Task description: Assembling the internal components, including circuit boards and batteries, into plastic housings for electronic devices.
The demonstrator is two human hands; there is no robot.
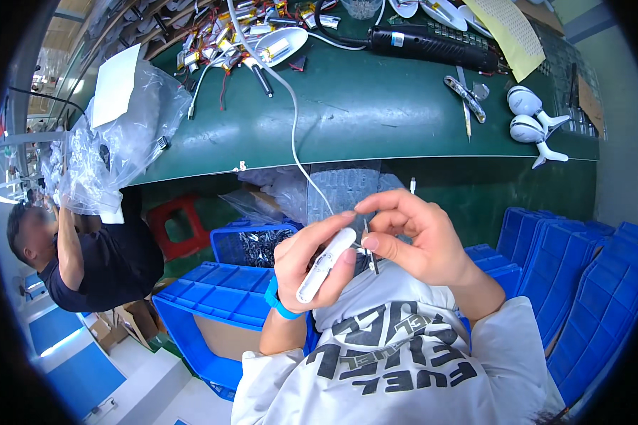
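My left hand [290, 268], with a blue wristband, is closed around a long white plastic shell [325, 265] with rounded ends. Its hollow inner side shows small fittings. Just right of it, my right hand [422, 241] pinches thumb and fingers together beside the shell's upper end. What sits between those fingertips is too small and partly hidden; a thin dark strip [374, 264] pokes out below them. A white cable [295, 134] comes down over the bench edge and ends near my left fingertips, though whether it touches them I cannot tell.
Silver battery packs [244, 32] lie heaped on the green bench [376, 127]. A black hand tool [432, 49], a utility knife [466, 99] and two white handheld devices [528, 129] lie to the right. Blue crates [220, 290] surround me; a co-worker [96, 258] sits left, beside plastic bags.
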